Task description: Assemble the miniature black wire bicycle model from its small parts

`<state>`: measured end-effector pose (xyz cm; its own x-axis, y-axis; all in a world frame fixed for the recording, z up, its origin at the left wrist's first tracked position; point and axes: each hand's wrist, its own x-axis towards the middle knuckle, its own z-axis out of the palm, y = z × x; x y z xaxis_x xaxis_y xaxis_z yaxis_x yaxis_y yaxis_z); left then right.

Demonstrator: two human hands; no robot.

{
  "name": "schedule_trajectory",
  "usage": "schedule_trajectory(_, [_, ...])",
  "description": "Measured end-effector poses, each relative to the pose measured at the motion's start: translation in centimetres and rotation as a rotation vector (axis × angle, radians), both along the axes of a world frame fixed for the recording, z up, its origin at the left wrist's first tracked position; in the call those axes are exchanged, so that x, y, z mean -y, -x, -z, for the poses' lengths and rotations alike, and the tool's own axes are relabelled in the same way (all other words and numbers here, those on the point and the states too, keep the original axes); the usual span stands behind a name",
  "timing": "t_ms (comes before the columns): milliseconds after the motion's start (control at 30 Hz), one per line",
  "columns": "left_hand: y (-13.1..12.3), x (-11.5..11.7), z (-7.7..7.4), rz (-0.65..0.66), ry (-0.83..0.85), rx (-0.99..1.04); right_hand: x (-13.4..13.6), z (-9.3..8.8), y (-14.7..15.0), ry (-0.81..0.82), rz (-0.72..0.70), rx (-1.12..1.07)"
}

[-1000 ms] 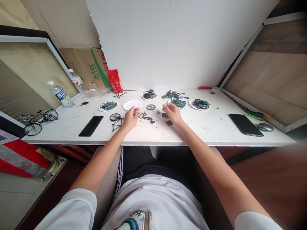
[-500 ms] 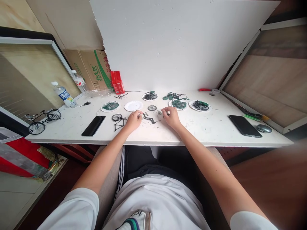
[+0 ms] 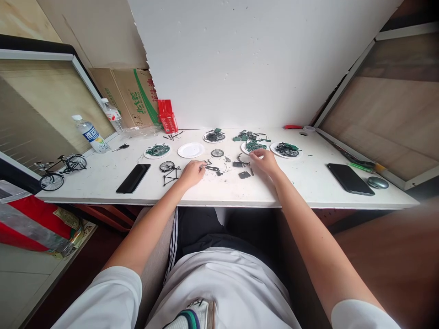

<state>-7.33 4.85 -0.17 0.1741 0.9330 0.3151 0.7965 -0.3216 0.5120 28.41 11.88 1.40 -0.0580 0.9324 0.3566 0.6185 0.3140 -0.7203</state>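
Observation:
My left hand (image 3: 192, 172) rests on the white table (image 3: 302, 183), fingers curled and pinched on a small dark bicycle-model part (image 3: 213, 169). To its left lie a small wheel (image 3: 166, 166) and a black frame piece (image 3: 170, 176). My right hand (image 3: 265, 161) reaches toward a paper plate of green parts (image 3: 254, 146), fingers bent over small pieces; what they hold is hidden. Loose dark parts (image 3: 243, 174) lie between the hands.
More paper plates (image 3: 190, 150) with parts line the back. A phone (image 3: 133, 178) lies left, another phone (image 3: 350, 178) and a mouse (image 3: 377, 183) right. A finished model bicycle (image 3: 58, 171), two water bottles (image 3: 91, 135) and a red box (image 3: 168, 116) stand left.
My right hand has moved right and back toward the plate of green parts, uncovering small dark pieces. My left hand stayed in place by the small dark part.

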Motion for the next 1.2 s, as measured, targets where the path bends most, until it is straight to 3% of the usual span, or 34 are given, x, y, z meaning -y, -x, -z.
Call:
schedule_trajectory(133, [0.0,0.1,0.0,0.008,0.033,0.008,0.2,0.5,0.7,0.084,-0.108,0.105])
schedule_trajectory(333, [0.0,0.0,0.0,-0.007,-0.014,0.084,-0.1,0.8,0.9,0.086,-0.126,0.144])
schedule_trajectory(667, [0.3,-0.4,-0.2,-0.335,-0.304,0.246,0.1,0.9,0.9,-0.067,-0.081,0.015])
schedule_trajectory(900, [0.6,-0.9,0.2,-0.363,-0.217,0.231,0.2,0.9,1.2,0.049,-0.120,0.075])
schedule_trajectory(1200, [0.0,-0.6,0.1,-0.270,-0.106,0.169,-0.1,1.1,1.1,0.050,-0.110,0.149])
